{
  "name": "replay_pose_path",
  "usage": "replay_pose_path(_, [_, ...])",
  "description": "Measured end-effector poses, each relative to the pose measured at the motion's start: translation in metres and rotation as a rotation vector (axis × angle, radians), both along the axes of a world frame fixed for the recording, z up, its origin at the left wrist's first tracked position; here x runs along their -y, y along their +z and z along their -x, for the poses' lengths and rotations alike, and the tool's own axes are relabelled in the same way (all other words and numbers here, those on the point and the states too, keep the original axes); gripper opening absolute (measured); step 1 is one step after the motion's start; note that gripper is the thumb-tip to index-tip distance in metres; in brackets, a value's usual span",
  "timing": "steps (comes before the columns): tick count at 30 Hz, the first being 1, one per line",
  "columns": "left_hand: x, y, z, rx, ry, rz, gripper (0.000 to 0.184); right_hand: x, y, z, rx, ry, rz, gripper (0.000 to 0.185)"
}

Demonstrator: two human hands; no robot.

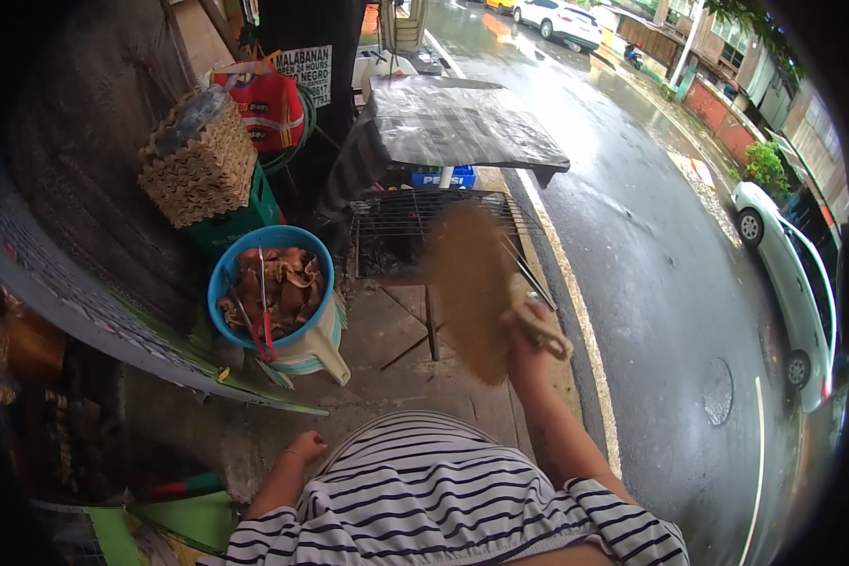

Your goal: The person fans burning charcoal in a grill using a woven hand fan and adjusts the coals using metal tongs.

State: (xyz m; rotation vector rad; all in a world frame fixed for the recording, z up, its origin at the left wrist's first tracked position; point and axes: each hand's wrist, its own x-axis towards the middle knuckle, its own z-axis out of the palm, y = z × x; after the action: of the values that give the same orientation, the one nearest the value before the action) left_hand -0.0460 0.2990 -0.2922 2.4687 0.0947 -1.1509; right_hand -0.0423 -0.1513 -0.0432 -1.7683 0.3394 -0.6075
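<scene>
My right hand (528,341) is closed round the handle of a woven hand fan (470,294), whose brown blade looks blurred and partly covers the front right of a charcoal grill (387,231). Dark coals show under the grill's wire grate. Low at my left side, my left hand (308,444) hangs near my striped shirt with its fingers curled and nothing visible in them. A blue basin (219,307) holds pieces of meat (288,275) and red-handled tongs (263,321); it rests on a pale stool (323,347).
Egg trays (198,156) are stacked on a green crate (255,209) at the left. A draped cover (453,118) overhangs the grill's far side, above a blue Pepsi crate (455,176). The wet road (632,255) runs along the right, with a parked white car (792,283).
</scene>
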Motion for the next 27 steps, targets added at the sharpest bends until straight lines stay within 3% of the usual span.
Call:
replay_pose_path(1, [0.0,-0.001,0.001,0.008,0.017,0.008,0.039,0.006,-0.002,-0.008,0.059,-0.224,-0.107,0.032])
replay_pose_path(3, [-0.002,0.001,0.0,0.033,0.057,0.02,0.039,-0.003,-0.015,0.0,-0.09,0.053,0.452,0.026])
replay_pose_path(5, [-0.005,-0.003,-0.002,0.008,0.036,0.018,0.039,-0.018,0.015,0.011,0.237,0.795,0.082,0.016])
replay_pose_path(8, [-0.003,0.004,-0.005,-0.059,0.03,0.0,0.039,-0.002,-0.011,0.001,-0.185,0.377,0.152,0.018])
replay_pose_path(9, [0.0,0.007,-0.007,-0.079,0.038,-0.001,0.039,0.001,0.0,-0.004,-0.096,0.131,-0.257,0.013])
replay_pose_path(10, [0.002,0.006,-0.008,-0.053,0.043,0.009,0.039,0.003,0.008,-0.011,0.074,-0.141,0.014,0.011])
replay_pose_path(12, [0.005,0.003,-0.009,0.007,0.071,0.033,0.039,0.007,-0.024,-0.006,-0.122,-0.066,0.051,0.017])
replay_pose_path(14, [0.009,0.015,-0.006,0.013,0.025,0.028,0.039,-0.016,-0.001,0.008,0.1,0.548,0.469,0.023])
replay_pose_path(18, [-0.007,-0.018,-0.01,-0.029,-0.038,0.024,0.04,0.018,-0.045,-0.008,-0.079,0.149,-0.232,0.026])
replay_pose_path(19, [-0.011,-0.025,-0.004,-0.011,-0.009,0.035,0.04,0.017,-0.021,-0.017,0.147,-0.151,-0.153,0.027])
replay_pose_path(22, [-0.011,-0.017,-0.004,0.089,0.041,0.08,0.039,0.024,-0.065,-0.012,0.012,0.014,0.333,0.028])
replay_pose_path(23, [-0.009,-0.005,-0.004,0.069,0.047,0.086,0.038,0.001,-0.021,0.003,-0.076,0.237,0.552,0.026])
replay_pose_path(24, [-0.019,-0.021,-0.004,0.08,0.015,0.098,0.039,-0.01,0.005,0.015,-0.033,0.667,0.135,0.025])
replay_pose_path(26, [-0.018,-0.012,-0.004,0.075,-0.024,0.006,0.039,-0.017,0.029,0.019,-0.062,0.705,0.14,0.029])
replay_pose_path(27, [-0.017,-0.006,-0.004,0.069,-0.038,-0.003,0.039,-0.01,0.019,0.011,-0.109,0.486,-0.062,0.028])
